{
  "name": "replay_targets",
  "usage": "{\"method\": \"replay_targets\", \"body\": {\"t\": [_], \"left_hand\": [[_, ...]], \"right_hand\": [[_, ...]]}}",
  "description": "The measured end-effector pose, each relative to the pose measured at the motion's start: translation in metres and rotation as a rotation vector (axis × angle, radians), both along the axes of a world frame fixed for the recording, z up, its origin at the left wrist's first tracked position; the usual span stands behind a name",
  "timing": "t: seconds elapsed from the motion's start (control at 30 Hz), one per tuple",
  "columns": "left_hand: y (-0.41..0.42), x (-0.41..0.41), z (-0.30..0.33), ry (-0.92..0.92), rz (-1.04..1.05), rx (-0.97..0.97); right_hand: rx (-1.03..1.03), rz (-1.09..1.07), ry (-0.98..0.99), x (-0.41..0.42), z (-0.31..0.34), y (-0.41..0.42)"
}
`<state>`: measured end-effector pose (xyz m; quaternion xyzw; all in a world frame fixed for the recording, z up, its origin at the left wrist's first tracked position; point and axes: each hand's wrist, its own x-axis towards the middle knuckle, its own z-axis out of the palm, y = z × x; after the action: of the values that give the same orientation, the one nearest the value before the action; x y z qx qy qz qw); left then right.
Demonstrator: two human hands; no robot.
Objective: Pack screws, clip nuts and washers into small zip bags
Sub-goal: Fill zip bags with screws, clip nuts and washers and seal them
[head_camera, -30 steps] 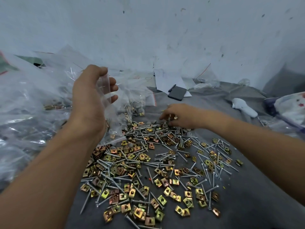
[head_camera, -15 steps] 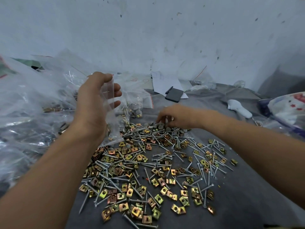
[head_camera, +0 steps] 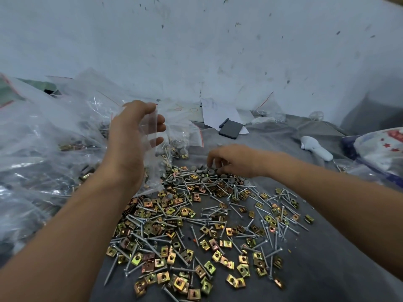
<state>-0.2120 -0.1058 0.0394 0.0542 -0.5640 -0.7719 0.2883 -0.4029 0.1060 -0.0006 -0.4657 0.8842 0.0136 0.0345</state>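
both forearms are bare to the frame edge; left hand [head_camera: 128, 144] and right hand [head_camera: 235, 160] ungloved.

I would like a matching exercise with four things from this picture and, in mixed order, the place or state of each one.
Things:
1. small zip bag
2. grey washers
3. phone
4. clip nuts

Places or states:
a. lying on white paper near the wall
b. held up in the left hand
c. scattered with screws on the grey cloth
d. under the fingertips of the right hand

Pairs: 1-b, 2-d, 3-a, 4-c
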Motion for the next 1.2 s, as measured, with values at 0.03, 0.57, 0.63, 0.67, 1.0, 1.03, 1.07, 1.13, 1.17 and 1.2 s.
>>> {"method": "replay_targets", "body": {"t": [0.03, 0.57, 0.63, 0.67, 1.0, 1.03, 1.07, 1.13, 1.17, 1.2], "left_hand": [[0.000, 0.000, -0.001, -0.002, -0.002, -0.007], [0.003, -0.001, -0.002, -0.043, -0.011, -0.020], [0.004, -0.001, -0.003, -0.041, -0.031, -0.028], [0.004, -0.001, -0.003, -0.049, -0.042, -0.029], [0.009, -0.007, -0.013, -0.156, -0.016, -0.293], [0.010, -0.007, -0.015, -0.160, -0.021, -0.346], [0.011, -0.006, -0.017, -0.152, -0.038, -0.390], [0.016, -0.007, -0.021, -0.126, -0.078, -0.478], [0.019, -0.007, -0.023, -0.117, -0.084, -0.532], [0.021, -0.006, -0.024, -0.107, -0.081, -0.594]], "right_hand": [[-0.005, 0.010, 0.000, 0.001, 0.001, 0.000], [0.025, 0.022, -0.042, 0.010, 0.005, -0.003], [0.010, 0.019, -0.039, 0.011, 0.006, -0.001], [0.005, 0.015, -0.033, 0.012, 0.006, -0.001], [-0.263, -0.162, -0.054, 0.019, 0.008, -0.003], [-0.404, -0.209, -0.103, 0.025, 0.012, -0.003], [-0.559, -0.246, -0.162, 0.032, 0.017, -0.003], [-0.885, -0.273, -0.282, 0.052, 0.030, -0.003], [-1.034, -0.265, -0.343, 0.064, 0.037, -0.003], [-1.169, -0.246, -0.407, 0.076, 0.041, -0.005]]}}
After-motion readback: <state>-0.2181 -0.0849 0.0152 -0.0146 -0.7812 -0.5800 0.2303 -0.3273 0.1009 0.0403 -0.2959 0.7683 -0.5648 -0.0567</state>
